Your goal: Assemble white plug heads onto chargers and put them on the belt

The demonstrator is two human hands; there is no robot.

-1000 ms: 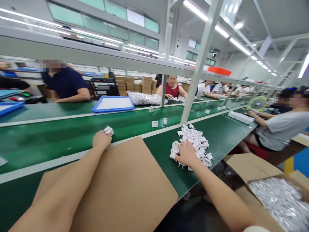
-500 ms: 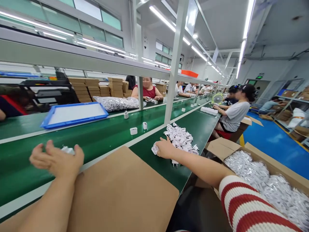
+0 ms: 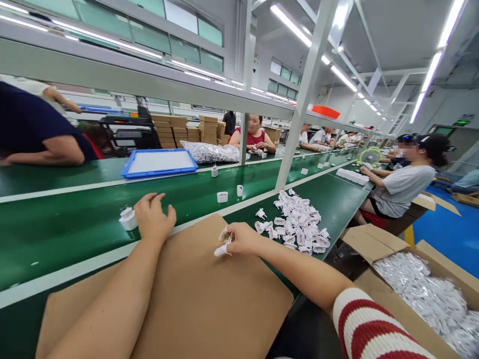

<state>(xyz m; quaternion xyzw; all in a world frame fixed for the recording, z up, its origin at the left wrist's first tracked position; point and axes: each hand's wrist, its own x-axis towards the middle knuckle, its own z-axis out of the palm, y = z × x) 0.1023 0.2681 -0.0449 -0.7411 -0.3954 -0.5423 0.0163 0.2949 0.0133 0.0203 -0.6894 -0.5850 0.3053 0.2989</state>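
Observation:
My left hand [image 3: 154, 218] reaches over the green belt with its fingers apart and nothing seen in them. Just left of its fingers, a white charger with two pins [image 3: 128, 218] stands on the belt. My right hand [image 3: 245, 238] is closed on a white plug piece [image 3: 223, 250], held above the brown cardboard sheet [image 3: 209, 299]. To the right of that hand, a heap of similar white plug pieces [image 3: 299, 222] lies on the green table. Two white housings, one of them a wide housing [image 3: 222, 197], stand farther along the belt.
A blue-rimmed tray [image 3: 160, 172] and a clear bag of parts [image 3: 211, 152] lie across the belt. A metal post [image 3: 305, 99] rises beyond the table's heap. At right stands an open carton [image 3: 359, 244] of bagged white parts. Co-workers sit along the line.
My right hand has drawn back from the heap to above the cardboard with a plug piece. My left hand has come away from the charger, now on the belt. The view has turned left.

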